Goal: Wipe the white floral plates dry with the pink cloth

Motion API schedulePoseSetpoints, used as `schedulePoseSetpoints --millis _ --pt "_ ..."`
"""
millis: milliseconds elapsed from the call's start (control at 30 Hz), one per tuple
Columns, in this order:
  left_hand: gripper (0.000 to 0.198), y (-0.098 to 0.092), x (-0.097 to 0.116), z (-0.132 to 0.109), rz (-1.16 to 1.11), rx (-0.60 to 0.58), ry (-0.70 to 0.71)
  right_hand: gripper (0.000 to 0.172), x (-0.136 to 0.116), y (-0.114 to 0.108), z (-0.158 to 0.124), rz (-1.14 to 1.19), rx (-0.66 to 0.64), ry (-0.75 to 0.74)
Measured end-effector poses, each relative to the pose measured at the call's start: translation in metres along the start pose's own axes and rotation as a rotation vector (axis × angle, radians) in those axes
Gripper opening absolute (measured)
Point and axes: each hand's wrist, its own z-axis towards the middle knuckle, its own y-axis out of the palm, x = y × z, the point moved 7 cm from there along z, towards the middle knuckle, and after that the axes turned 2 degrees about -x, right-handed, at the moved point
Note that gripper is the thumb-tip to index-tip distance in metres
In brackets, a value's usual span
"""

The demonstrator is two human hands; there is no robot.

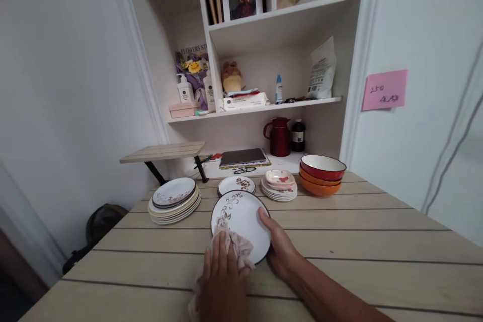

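Note:
A white plate (247, 219) with a dark rim and a brown floral pattern is tilted up in front of me over the table. My right hand (283, 249) grips its right edge, thumb on the face and fingers behind, mostly hidden. Against the plate's lower left part, my left hand (223, 266) presses a crumpled pale pink cloth (241, 248), its fingers over the fabric. Just behind stands a short stack of similar patterned plates (228, 184), partly covered by the held plate.
On the slatted table (339, 241), a taller plate stack (175, 206) stands left by a small wooden riser (166, 152). Small dishes (279, 191) and stacked red and orange bowls (320, 176) are at right. Behind are glasses (245, 170), a laptop (243, 157) and a red jug (279, 138).

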Motion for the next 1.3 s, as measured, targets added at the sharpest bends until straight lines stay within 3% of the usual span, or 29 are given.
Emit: schedulePoseSetpoints --millis 233,433,700,1300 --pt "0.064 0.0 0.013 -0.001 -0.282 -0.276 0.002 0.059 -0.002 0.001 -0.001 0.081 -0.005 0.032" --pt "0.062 -0.007 0.02 0.005 -0.367 -0.424 0.009 0.058 0.001 0.002 -0.001 0.128 -0.004 0.073" --pt "0.056 -0.016 0.014 0.011 -0.389 -0.354 0.022 0.066 0.007 0.002 0.002 0.178 -0.056 0.137" --pt "0.049 -0.026 0.01 0.035 -0.339 -0.246 0.119 0.064 0.011 0.003 0.002 0.135 -0.073 0.141"
